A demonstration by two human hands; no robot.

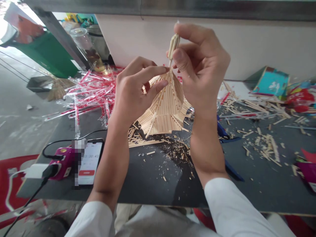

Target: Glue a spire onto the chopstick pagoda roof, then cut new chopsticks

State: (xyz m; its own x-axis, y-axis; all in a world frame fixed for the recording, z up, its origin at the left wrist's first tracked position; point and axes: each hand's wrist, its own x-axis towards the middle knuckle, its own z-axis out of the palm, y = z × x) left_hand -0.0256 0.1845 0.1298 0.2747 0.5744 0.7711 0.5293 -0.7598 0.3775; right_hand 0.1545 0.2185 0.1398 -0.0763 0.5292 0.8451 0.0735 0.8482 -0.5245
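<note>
At the upper middle of the frame, the right hand (203,64) pinched the knob (174,46) above the top of the stick model (168,102), which was at the centre. The left hand (135,84) was near this top with bent fingers, but whether it gripped, I could not tell. The step seemed to be fitting the knob, and the next move probably called for gentle alignment.

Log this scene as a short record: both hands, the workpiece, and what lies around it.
Left hand: fingertips at the workpiece's peak
Right hand: pinching a small stick bundle above that peak
Workpiece: flared structure of pale sticks
Left side: heaped red-and-clear wrappers; lit phone
Right side: blue handle, partly behind the right forearm
Table: dark, strewn with stick offcuts
</note>
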